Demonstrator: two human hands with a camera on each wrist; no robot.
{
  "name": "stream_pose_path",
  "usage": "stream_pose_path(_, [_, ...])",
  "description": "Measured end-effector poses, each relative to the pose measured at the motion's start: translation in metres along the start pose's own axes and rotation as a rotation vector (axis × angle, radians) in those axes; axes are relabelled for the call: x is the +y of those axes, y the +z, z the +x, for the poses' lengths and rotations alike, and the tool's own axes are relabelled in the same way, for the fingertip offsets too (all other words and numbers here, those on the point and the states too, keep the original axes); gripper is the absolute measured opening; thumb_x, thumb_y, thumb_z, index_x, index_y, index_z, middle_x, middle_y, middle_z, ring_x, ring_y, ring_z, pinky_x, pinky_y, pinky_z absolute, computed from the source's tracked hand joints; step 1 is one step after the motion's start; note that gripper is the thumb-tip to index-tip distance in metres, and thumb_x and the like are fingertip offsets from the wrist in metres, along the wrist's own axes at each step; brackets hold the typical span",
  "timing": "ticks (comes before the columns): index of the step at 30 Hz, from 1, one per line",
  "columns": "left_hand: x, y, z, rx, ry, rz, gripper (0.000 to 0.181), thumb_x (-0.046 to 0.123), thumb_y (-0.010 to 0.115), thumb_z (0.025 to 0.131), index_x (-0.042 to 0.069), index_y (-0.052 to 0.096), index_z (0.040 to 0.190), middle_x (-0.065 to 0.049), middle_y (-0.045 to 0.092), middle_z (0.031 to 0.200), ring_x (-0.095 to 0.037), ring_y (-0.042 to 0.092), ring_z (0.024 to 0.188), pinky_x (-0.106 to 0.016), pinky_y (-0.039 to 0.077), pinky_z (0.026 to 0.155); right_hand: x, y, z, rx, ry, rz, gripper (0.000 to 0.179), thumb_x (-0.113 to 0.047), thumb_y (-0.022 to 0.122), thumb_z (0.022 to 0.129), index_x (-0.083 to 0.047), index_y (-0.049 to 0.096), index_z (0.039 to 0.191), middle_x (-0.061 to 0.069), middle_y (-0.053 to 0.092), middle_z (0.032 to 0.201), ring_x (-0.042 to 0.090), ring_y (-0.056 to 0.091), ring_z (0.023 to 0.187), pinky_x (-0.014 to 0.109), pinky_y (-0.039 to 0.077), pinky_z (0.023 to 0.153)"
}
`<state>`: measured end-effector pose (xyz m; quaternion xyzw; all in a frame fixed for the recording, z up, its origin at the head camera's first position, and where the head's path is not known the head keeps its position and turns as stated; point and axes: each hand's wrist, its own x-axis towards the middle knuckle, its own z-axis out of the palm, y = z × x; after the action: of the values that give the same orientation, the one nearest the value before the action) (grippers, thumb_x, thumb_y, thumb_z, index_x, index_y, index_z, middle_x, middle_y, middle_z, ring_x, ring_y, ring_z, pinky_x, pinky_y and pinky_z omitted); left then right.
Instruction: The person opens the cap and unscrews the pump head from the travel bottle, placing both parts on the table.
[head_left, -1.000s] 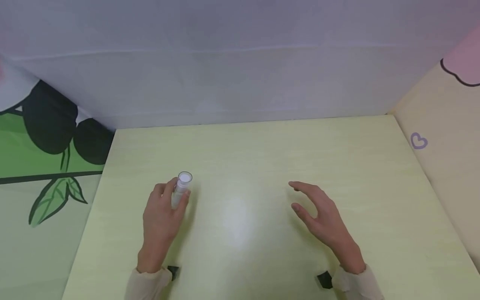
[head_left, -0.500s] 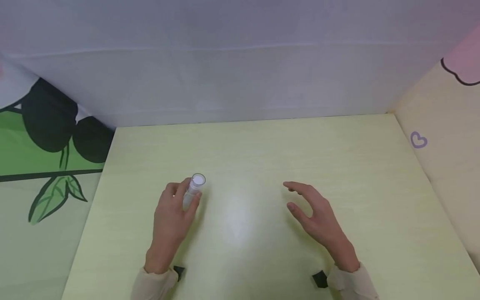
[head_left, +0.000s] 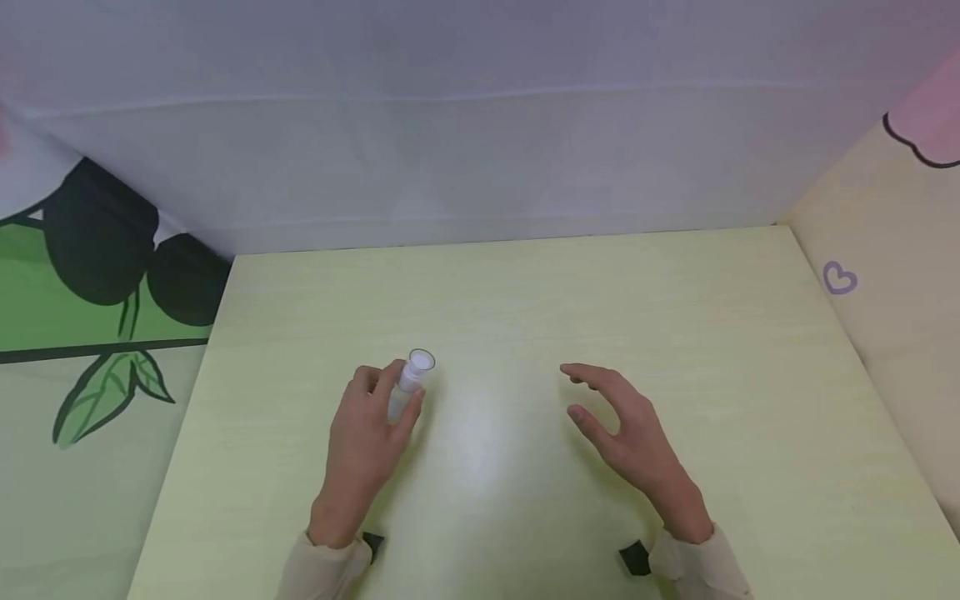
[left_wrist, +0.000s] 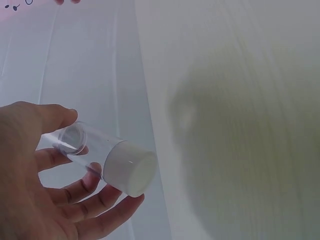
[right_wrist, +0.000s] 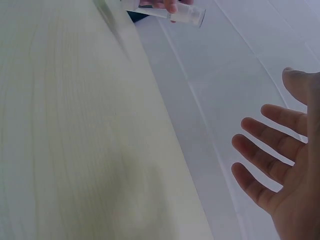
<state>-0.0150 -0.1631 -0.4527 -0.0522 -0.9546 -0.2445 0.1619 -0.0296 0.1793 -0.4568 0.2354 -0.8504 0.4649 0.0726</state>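
Observation:
My left hand (head_left: pixel 366 442) grips a small clear bottle (head_left: pixel 412 377) between thumb and fingers, left of the table's middle. In the head view its round clear top faces up toward me, over a white neck. Seen from the left wrist, the bottle (left_wrist: pixel 100 150) lies across the curled fingers (left_wrist: pixel 105 202), its broad white end (left_wrist: pixel 131 168) pointing away from the palm. My right hand (head_left: pixel 628 429) hovers over the table to the right, holding nothing, thumb and fingers apart. The right wrist view shows that palm, with the bottle (right_wrist: pixel 186 13) at the top edge.
A pale wood-grain table (head_left: pixel 510 308) lies under both hands. Behind it stands a grey-white cloth wall (head_left: pixel 480 175). A printed panel with green leaves (head_left: pixel 112 396) borders the left, and a cream panel with a purple heart (head_left: pixel 839 278) the right. Black pieces (head_left: pixel 635 558) sit at both cuffs.
My left hand has moved right with the bottle, toward the table's middle. My right hand has drifted slightly left, so the hands are closer together.

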Motion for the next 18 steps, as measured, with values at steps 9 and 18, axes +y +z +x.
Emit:
stream_pose_path(9, [0.02,0.009,0.004,-0.012,0.009,0.035,0.041,0.026,0.082,0.089,0.011,0.066,0.124,-0.011,0.056,0.097,-0.022,0.051,0.075,-0.03,0.041,0.051,0.004,-0.005,0.01,-0.013,-0.003,0.031,0.054,-0.003,0.075,0.092,-0.013,0.06,0.144,0.002,0.066,0.139,0.015,0.061,0.123,0.017,0.044,0.107])
stream_pose_path(18, [0.038,0.022,0.008,0.002,0.048,0.055,0.036,0.026,0.08,0.086,0.015,0.069,0.119,-0.006,0.053,0.096,-0.021,0.049,0.074,-0.026,0.036,0.046,0.006,-0.007,0.021,-0.028,-0.046,0.063,0.054,0.001,0.075,0.091,-0.011,0.061,0.142,0.005,0.067,0.137,0.017,0.063,0.12,0.021,0.048,0.104])
